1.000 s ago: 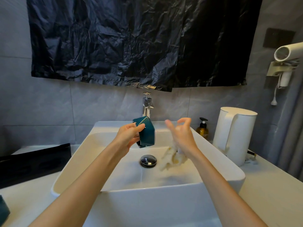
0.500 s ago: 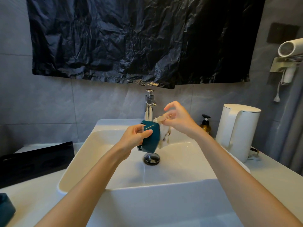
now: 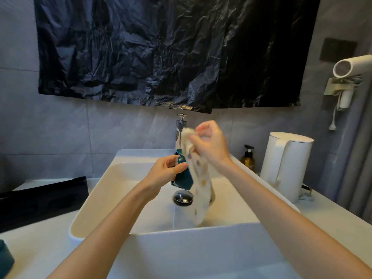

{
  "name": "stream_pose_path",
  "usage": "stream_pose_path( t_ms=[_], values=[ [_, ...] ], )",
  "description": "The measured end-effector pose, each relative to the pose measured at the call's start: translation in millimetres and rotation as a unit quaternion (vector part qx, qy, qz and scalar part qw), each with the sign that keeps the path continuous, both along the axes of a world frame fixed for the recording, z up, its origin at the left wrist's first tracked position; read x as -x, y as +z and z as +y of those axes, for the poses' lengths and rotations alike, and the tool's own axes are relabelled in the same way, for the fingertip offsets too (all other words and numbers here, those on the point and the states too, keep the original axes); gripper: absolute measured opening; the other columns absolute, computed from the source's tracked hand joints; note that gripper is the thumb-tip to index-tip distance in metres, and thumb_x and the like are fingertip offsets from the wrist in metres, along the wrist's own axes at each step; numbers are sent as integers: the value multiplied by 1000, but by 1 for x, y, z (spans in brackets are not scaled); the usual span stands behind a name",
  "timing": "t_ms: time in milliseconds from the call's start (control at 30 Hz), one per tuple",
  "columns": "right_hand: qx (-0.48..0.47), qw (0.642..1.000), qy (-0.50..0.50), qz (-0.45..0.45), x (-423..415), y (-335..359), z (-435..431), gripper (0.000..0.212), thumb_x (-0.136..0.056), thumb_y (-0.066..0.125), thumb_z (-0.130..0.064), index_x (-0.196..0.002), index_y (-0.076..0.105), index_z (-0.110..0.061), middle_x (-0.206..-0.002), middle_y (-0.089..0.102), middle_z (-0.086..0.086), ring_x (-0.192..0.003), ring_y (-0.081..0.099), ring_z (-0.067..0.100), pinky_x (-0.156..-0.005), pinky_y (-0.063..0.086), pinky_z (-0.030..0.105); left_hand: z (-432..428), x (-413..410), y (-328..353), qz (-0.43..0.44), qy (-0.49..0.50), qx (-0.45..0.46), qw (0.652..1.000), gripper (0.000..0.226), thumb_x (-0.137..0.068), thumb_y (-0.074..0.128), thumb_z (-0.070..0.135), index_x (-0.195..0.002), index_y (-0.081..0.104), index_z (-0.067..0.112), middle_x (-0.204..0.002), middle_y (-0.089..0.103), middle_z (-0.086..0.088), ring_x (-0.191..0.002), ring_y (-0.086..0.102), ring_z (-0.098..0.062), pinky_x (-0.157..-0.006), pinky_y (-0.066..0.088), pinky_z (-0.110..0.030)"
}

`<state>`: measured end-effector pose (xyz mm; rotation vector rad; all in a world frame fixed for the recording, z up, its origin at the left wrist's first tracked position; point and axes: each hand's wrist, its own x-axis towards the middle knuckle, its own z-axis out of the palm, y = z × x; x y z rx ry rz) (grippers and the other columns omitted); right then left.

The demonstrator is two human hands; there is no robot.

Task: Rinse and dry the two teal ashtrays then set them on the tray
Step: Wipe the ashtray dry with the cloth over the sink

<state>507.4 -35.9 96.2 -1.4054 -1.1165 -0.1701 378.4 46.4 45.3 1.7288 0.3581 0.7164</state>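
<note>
Over the sink [image 3: 96, 198], the left hand [image 3: 167, 170] pinches an ashtray [image 3: 184, 179] held on edge, thumb across its near face. Long axis runs about 12-to-6, lower end tipped slightly toward 5.

The right hand [image 3: 209, 143], at 1 o'clock of that grip and higher, pinches the top of a spotted cloth [image 3: 199, 178]. The cloth hangs 12-to-6 along the ashtray's 3 o'clock side and overlaps its edge. Contact looks likely, but blur prevents certainty.

Judgement: drying step, first ashtray. The coming move turns on this: the cloth lies at 3 o'clock of the ashtray, axes near parallel, right hand nearer the cloth. Wrapping would need that hand to come down toward 7.

Drain [image 3: 183, 196] at 6 o'clock below both, tap [image 3: 181, 125] at 12. Second ashtray [image 3: 5, 256] sits at 8 o'clock on the counter [image 3: 40, 248], cut by the frame edge. Tray [image 3: 44, 196] at 9 o'clock of the sink, well apart from both hands.
</note>
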Motion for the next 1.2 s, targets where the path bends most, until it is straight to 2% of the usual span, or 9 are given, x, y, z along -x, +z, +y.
stream_pose_path(
  t_ms=[100, 200, 333, 533, 700, 767, 967, 1067, 1200],
  values=[
    [62, 994, 49, -70, 5, -23, -5, 12, -89, 64, -25, -99, 59, -19, -92, 68, -8, -90, 63, 1, -78, 50, 22, 1, 1, 1, -4, -6, 3, 1000, 25, -90, 64, 21, -109, 66, 5, -110, 68, -19, -99, 64, -26, -89, 48, -43],
    [135, 971, 86, -179, 5, -40, -12, 25, -99, 46, -28, -123, 54, -27, -120, 62, -9, -116, 52, 3, -98, 43, 26, 1, 2, 2, -18, -6, 15, 1000, 22, -93, 58, 16, -113, 65, 7, -112, 68, -15, -102, 65, -25, -94, 48, -44],
    [177, 931, 50, -315, 0, -51, -9, 40, -101, 31, -18, -137, 44, -29, -147, 37, -12, -143, 18, 8, -117, 6, 29, 2, 2, 2, -16, -6, -14, 1000, 20, -94, 57, 15, -112, 64, 9, -111, 68, -16, -100, 64, -24, -91, 50, -42],
    [179, 961, 36, -207, -2, -28, -4, 40, -100, 28, -8, -130, 53, -18, -139, 48, -2, -131, 37, 9, -114, 28, 32, -2, 3, 4, 1, -21, -18, 1000, 25, -93, 58, 17, -116, 62, 8, -110, 69, -10, -104, 64, -23, -91, 51, -37],
    [177, 919, 20, -352, 0, -54, -9, 42, -101, 29, -14, -139, 41, -28, -150, 32, -11, -141, 14, 0, -118, 1, 24, 1, 4, 4, -12, -15, -19, 1000, 26, -93, 60, 21, -111, 62, 2, -111, 62, -26, -98, 62, -28, -90, 50, -45],
    [165, 925, 15, -343, -2, -54, -10, 39, -102, 28, -16, -137, 43, -28, -146, 37, -9, -136, 19, -3, -118, 0, 25, 1, 4, 3, -4, -27, -27, 999, 28, -93, 60, 22, -110, 62, 1, -110, 60, -28, -94, 60, -26, -84, 47, -40],
    [139, 964, 30, -226, -3, -35, -1, 34, -103, 29, -18, -125, 55, -19, -127, 54, -3, -116, 44, 3, -108, 35, 29, 0, 3, 3, -22, -28, -12, 999, 24, -93, 58, 14, -114, 61, 5, -112, 65, -20, -100, 62, -25, -95, 47, -48],
    [123, 934, 27, -335, 0, -51, -6, 36, -101, 34, -11, -130, 51, -22, -138, 45, -6, -129, 26, -5, -111, 11, 10, 3, 4, 3, -26, -27, -16, 999, 25, -93, 59, 18, -113, 62, 3, -114, 61, -26, -103, 61, -35, -97, 45, -52],
    [121, 941, 11, -317, -7, -45, -4, 37, -100, 32, -12, -125, 57, -23, -133, 52, -5, -131, 31, 1, -114, 1, 14, 1, 4, 3, -20, -48, -16, 999, 24, -94, 58, 16, -115, 62, 5, -114, 65, -19, -103, 63, -29, -98, 46, -48]
  ],
)
